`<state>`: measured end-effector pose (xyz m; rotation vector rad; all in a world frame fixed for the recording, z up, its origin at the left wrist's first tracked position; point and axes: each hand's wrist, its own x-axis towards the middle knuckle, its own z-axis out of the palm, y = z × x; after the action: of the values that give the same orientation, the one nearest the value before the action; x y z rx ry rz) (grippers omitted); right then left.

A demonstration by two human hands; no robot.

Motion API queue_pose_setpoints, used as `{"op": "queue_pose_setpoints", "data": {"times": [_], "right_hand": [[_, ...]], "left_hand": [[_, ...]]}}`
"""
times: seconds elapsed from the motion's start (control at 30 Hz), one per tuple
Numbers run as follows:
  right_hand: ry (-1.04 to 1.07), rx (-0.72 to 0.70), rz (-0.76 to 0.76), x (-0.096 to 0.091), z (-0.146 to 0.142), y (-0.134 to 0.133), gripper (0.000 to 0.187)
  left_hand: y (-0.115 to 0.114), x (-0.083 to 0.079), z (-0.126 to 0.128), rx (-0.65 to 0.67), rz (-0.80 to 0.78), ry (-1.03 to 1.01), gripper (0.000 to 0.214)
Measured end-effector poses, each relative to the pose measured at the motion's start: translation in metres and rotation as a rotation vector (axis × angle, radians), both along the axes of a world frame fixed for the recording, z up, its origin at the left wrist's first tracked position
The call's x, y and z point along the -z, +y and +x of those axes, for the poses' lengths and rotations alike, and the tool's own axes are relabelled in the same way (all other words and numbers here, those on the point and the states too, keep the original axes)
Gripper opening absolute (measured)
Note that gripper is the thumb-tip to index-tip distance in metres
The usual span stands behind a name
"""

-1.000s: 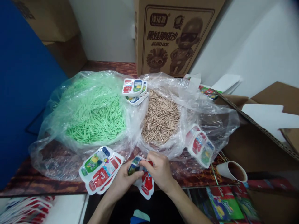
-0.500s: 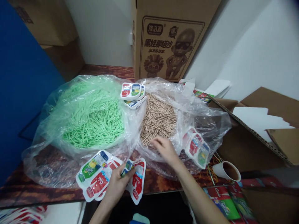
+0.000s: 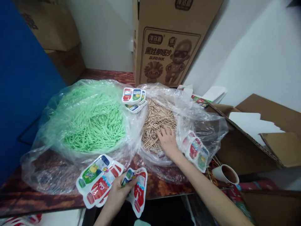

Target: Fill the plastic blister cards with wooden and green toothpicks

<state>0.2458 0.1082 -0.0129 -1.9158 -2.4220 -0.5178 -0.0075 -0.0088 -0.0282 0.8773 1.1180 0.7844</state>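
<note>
Near the front edge, my left hand (image 3: pixel 119 191) is closed around a bottle-shaped printed pouch (image 3: pixel 139 190) with red cola and green drink pictures, bent in its grip. Beside that hand, more of these pouches (image 3: pixel 94 180) lie overlapped on the plastic. My right hand (image 3: pixel 168 141) rests on the thin brown sticks (image 3: pixel 155 116) in a clear plastic bag, its fingers spread over them; whether any stick is under the fingertips I cannot see. To the left a second clear bag is full of thin green sticks (image 3: pixel 98 125).
Several pouches (image 3: pixel 134 96) lie between the bags, others (image 3: pixel 197 150) on the right bag's plastic. A paper cup (image 3: pixel 225 174) of brown contents stands at the right edge, below an open carton (image 3: pixel 244 144). A large printed box (image 3: pixel 169 47) stands behind.
My right hand has moved up and further over the brown sticks, and its fingers have spread. The left hand keeps its hold on the pouch. The camera view has shifted slightly.
</note>
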Motion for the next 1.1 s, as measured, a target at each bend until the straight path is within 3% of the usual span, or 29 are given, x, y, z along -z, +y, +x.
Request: {"op": "queue_pose_setpoints", "data": {"times": [0.27, 0.37, 0.47, 0.7, 0.83, 0.97, 1.1], "right_hand": [[0.086, -0.116, 0.023, 0.005, 0.012, 0.005, 0.024], [0.405, -0.099, -0.028, 0.0, 0.021, 0.0, 0.026], [0.763, 0.024, -0.147, -0.007, 0.027, 0.004, 0.014], [1.186, 0.227, -0.154, -0.014, 0.034, 0.041, 0.012], [1.473, 0.244, -0.198, -0.021, 0.038, 0.052, 0.011], [1.634, 0.211, -0.275, -0.028, 0.04, 0.046, 0.011], [1.614, 0.191, -0.357, -0.028, 0.033, 0.035, 0.019]], "left_hand": [[-0.002, -0.001, -0.002, 0.065, 0.005, 0.015, 0.032], [-0.004, 0.001, -0.004, 0.04, -0.033, -0.001, 0.033], [-0.006, 0.0, -0.003, -0.025, -0.069, -0.009, 0.033], [-0.002, -0.003, 0.0, -0.007, -0.023, -0.002, 0.035], [-0.006, -0.004, 0.003, -0.054, -0.053, 0.009, 0.034], [-0.009, -0.002, 0.004, -0.048, -0.076, 0.015, 0.034], [-0.006, 0.005, 0.0, 0.039, -0.113, -0.019, 0.033]]}}
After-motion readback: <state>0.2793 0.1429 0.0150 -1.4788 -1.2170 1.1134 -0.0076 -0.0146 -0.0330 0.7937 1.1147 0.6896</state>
